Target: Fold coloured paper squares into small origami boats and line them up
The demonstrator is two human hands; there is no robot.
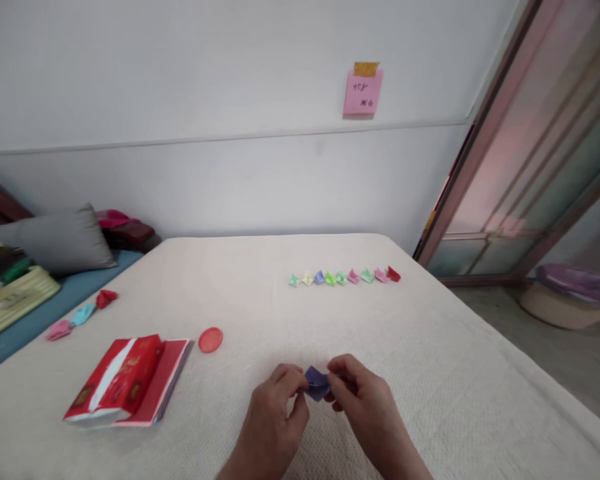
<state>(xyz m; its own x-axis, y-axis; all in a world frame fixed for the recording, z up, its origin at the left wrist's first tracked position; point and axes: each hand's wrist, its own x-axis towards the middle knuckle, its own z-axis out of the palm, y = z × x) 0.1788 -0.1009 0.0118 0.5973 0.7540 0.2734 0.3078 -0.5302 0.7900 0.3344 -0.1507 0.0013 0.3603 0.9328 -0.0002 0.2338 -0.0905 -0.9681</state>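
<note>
A small folded piece of dark purple paper (317, 383) is held just above the pale tabletop, between my two hands. My left hand (276, 417) pinches its left corner between thumb and fingers. On the other side, my right hand (363, 397) grips the right end, its fingertips partly covering that corner. Farther back, several small folded paper pieces (330, 278) in green, yellow, blue, pink and red stand in a row.
Left of my hands are a red plastic packet (123, 377) on stacked coloured paper (173, 373) and a round red lid (211, 340). Three folded papers (83, 314) lie near the table's left edge. A grey cushion (65, 240) rests beyond. A covered tub (570, 297) stands at right.
</note>
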